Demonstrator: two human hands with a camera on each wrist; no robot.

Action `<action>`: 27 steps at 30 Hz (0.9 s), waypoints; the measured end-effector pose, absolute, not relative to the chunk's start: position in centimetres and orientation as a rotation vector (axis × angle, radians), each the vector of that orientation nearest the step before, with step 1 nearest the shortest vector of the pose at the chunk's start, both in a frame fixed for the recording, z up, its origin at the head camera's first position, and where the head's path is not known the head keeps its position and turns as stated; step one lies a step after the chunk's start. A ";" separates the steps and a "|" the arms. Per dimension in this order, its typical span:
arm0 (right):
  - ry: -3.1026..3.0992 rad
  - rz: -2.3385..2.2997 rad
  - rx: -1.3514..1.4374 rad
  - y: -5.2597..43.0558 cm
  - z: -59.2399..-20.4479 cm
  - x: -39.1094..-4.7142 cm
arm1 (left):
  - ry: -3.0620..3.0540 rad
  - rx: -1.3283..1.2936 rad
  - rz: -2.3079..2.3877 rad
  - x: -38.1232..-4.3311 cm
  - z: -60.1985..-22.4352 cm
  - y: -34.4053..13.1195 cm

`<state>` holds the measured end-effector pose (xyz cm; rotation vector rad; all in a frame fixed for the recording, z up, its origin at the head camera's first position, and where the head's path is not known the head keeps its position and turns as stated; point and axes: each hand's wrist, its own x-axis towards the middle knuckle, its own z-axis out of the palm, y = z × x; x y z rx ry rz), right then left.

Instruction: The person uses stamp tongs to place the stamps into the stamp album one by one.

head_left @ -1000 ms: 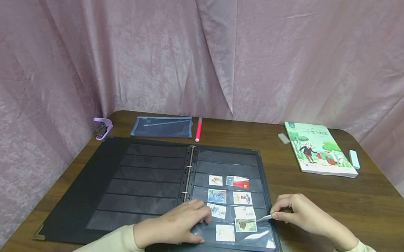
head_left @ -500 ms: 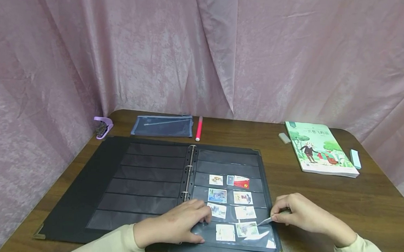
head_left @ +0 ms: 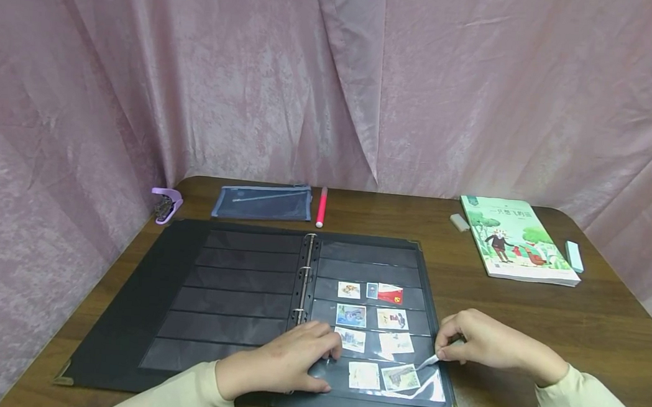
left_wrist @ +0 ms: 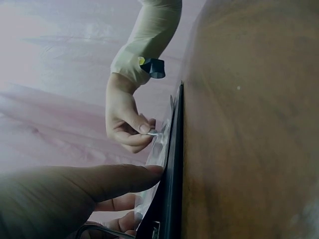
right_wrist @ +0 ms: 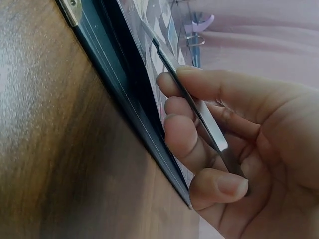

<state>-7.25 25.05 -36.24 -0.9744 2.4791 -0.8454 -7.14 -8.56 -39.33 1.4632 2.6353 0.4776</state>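
Note:
An open black stamp album lies on the table, its right page bearing several small stamps in clear strips. My right hand holds metal tweezers at the page's right edge. The tweezers' tips are by a slightly tilted stamp in the bottom row; glare hides whether they grip it. Left of it sits a pale stamp. My left hand rests on the lower inner part of the right page. In the left wrist view its thumb lies extended against the page.
Behind the album lie a blue mesh pouch and a pink marker. A purple clip-like object stands at the table's left edge. At the right are a green-covered book, an eraser and a small pale block.
The stamp at the tweezers has moved down into the bottom row, beside the pale stamp, and now lies tilted. The tweezers' tips went down with it. My left hand stays in place.

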 end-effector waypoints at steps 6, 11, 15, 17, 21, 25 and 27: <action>2.433 -0.853 -0.975 25.1 -36.1 -7.6 | 2.637 1.465 0.477 -7.1 -39.3 -8.6; 2.434 -0.873 -0.967 25.5 -35.7 -7.9 | 2.635 1.467 0.483 -7.1 -39.3 -8.6; 2.441 -0.889 -0.923 25.6 -35.5 -8.1 | 2.638 1.472 0.487 -7.2 -39.3 -8.6; 2.442 -0.892 -0.917 25.5 -35.5 -8.2 | 2.640 1.473 0.488 -7.2 -39.3 -8.6; 2.429 -0.880 -0.910 25.2 -35.6 -8.2 | 2.640 1.472 0.490 -7.2 -39.3 -8.6; 2.434 -0.846 -0.925 24.9 -35.7 -8.2 | 2.639 1.477 0.491 -7.2 -39.3 -8.6; 2.438 -0.833 -0.943 24.9 -35.7 -8.1 | 2.637 1.479 0.492 -7.2 -39.3 -8.6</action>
